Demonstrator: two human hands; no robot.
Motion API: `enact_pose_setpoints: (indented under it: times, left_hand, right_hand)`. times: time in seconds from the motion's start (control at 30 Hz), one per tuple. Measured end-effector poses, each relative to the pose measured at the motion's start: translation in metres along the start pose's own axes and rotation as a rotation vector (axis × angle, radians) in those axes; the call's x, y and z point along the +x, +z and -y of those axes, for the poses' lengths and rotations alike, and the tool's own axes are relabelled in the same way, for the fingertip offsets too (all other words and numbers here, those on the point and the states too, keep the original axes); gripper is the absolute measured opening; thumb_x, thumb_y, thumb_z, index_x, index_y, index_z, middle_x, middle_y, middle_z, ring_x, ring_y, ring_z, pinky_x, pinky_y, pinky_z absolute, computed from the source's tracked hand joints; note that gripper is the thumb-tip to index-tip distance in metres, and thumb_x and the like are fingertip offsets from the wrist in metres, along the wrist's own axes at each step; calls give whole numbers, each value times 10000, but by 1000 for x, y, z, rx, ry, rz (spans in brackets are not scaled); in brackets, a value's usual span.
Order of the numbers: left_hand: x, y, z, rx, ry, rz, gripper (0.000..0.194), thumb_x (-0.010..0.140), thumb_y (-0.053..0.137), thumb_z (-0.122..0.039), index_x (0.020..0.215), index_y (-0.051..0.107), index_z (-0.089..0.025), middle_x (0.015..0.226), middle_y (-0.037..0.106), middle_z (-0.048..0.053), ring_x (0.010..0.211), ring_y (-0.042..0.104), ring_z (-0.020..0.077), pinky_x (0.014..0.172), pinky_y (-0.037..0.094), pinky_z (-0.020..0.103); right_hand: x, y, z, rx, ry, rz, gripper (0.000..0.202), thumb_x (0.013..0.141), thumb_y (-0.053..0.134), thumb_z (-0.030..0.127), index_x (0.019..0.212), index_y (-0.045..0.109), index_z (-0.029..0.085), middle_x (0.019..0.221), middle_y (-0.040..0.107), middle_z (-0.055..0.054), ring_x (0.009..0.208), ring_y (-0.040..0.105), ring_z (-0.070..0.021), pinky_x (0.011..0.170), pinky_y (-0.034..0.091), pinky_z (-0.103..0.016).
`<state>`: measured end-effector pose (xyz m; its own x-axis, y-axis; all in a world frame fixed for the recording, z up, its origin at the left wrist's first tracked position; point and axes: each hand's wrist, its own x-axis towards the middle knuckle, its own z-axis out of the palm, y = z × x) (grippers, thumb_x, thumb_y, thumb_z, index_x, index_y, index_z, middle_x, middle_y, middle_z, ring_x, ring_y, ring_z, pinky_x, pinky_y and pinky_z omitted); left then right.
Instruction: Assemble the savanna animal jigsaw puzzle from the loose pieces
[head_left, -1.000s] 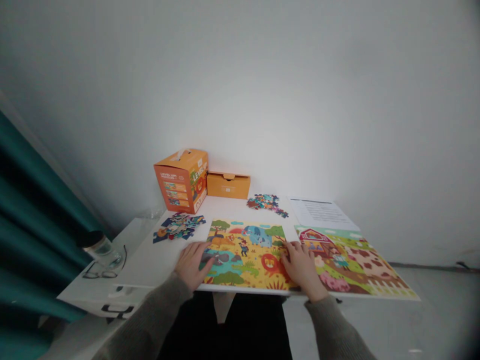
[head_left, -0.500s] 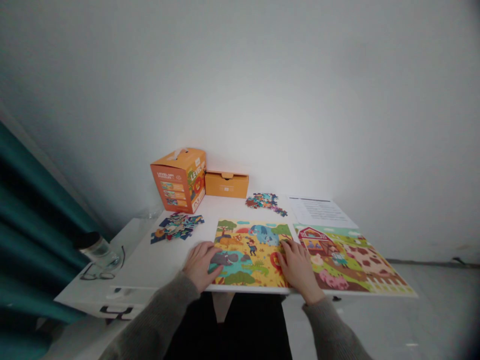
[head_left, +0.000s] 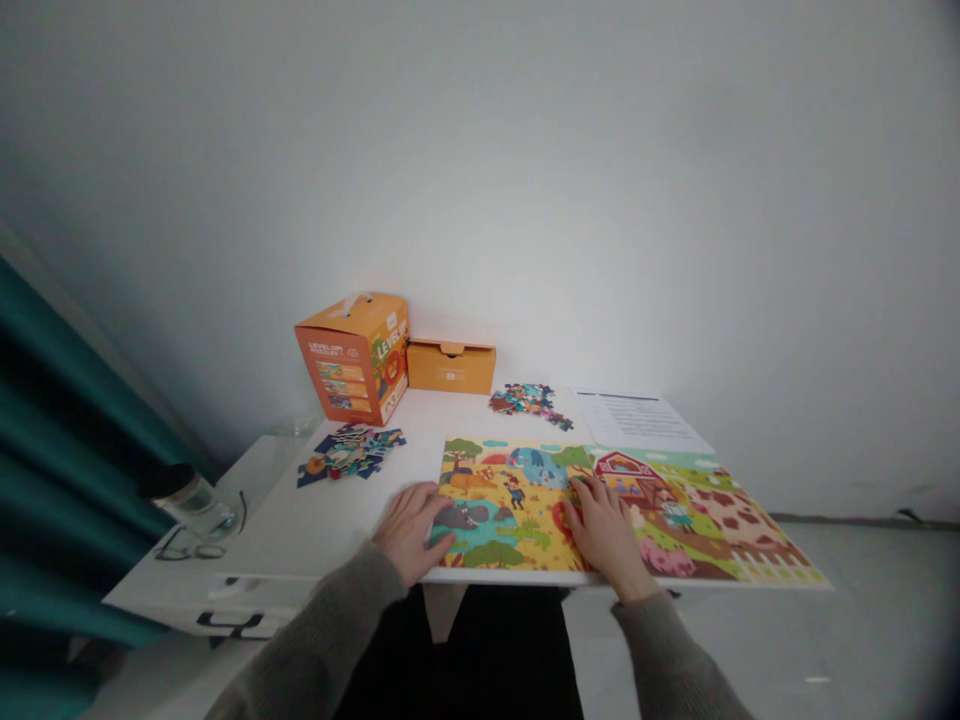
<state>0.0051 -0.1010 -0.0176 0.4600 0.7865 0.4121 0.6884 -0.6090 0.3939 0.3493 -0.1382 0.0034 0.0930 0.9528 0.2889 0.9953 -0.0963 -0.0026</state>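
A yellow safari picture (head_left: 495, 500) lies flat at the front of the white table, its right edge against a farm picture (head_left: 697, 515) with a red barn and cows. At its left edge rests my left hand (head_left: 411, 530), fingers spread, thumb on the picture. My right hand (head_left: 606, 530) lies over the safari picture's right edge, fingers apart and flat. Neither hand grips anything. Loose puzzle pieces form one pile (head_left: 351, 453) at the left and another pile (head_left: 529, 400) at the back.
An orange puzzle box (head_left: 360, 358) and a lower orange box (head_left: 451, 367) stand at the back by the wall. A printed sheet (head_left: 637, 420) lies behind the farm picture. On the left side surface are a lidded glass (head_left: 196, 505) and eyeglasses (head_left: 191, 548).
The safari picture has slid right, together with both hands, closing the gap to the farm picture. The view has shifted slightly.
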Motion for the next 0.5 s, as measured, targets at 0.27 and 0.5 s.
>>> enact_pose_setpoints:
  times: [0.27, 0.5]
  left_hand:
    - [1, -3, -3, 3, 4, 25, 376, 815, 650, -285, 1187, 626, -238, 1287, 559, 98, 1236, 496, 300, 1051, 426, 487]
    - [0, -4, -3, -7, 14, 29, 406, 801, 662, -301, 1201, 626, -250, 1304, 557, 103, 1238, 497, 309, 1049, 429, 493]
  right_hand:
    - [-1, -2, -2, 6, 2, 1, 397, 996, 440, 357, 1336, 564, 192, 1392, 546, -130, 1272, 477, -291, 1004, 390, -431]
    - [-4, 3, 1, 1, 8, -72, 392, 999, 424, 334, 1334, 562, 184, 1374, 553, -133, 1265, 472, -294, 1024, 373, -441]
